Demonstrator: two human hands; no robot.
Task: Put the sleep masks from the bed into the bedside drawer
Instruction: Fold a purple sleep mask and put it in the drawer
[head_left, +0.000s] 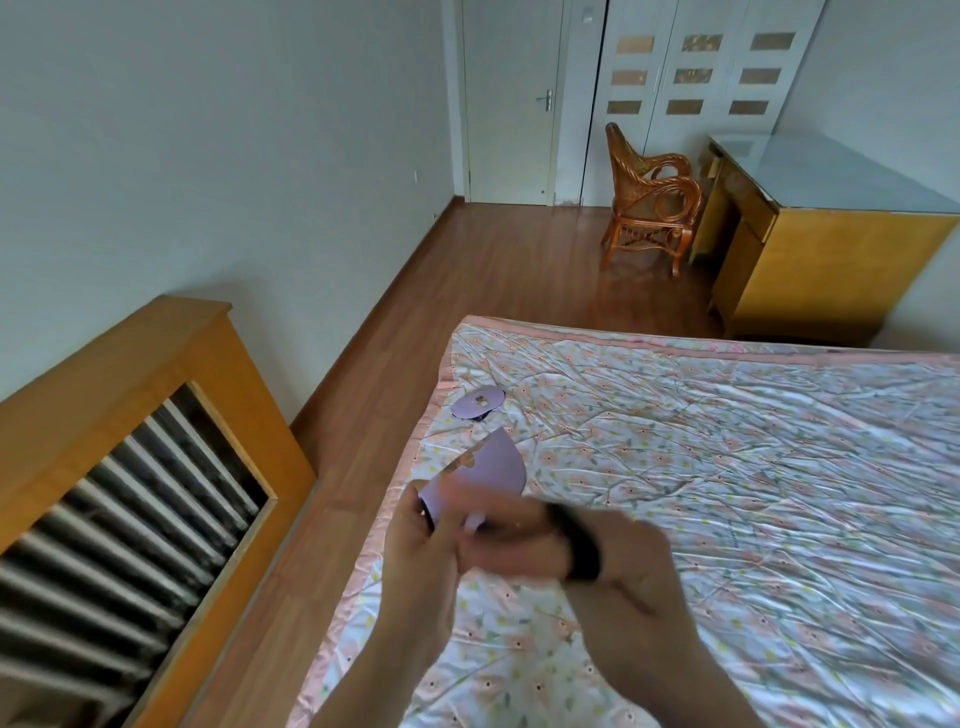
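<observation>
While both hands work above the near edge of the bed (727, 441), the left hand (421, 551) pinches a lilac sleep mask (488, 467) by its lower end, and the right hand (618, 566), blurred, is closed on what looks like the mask's black strap (579, 545). A second lilac mask (478, 402) lies flat on the quilt beyond them, near the bed's edge. No bedside drawer shows in view. The step seems to be gathering the held mask; it would go best if the strap were folded against the mask so nothing dangles, then passed wholly into one hand. That would free the other hand to lift the second mask, so both travel to the drawer together.
</observation>
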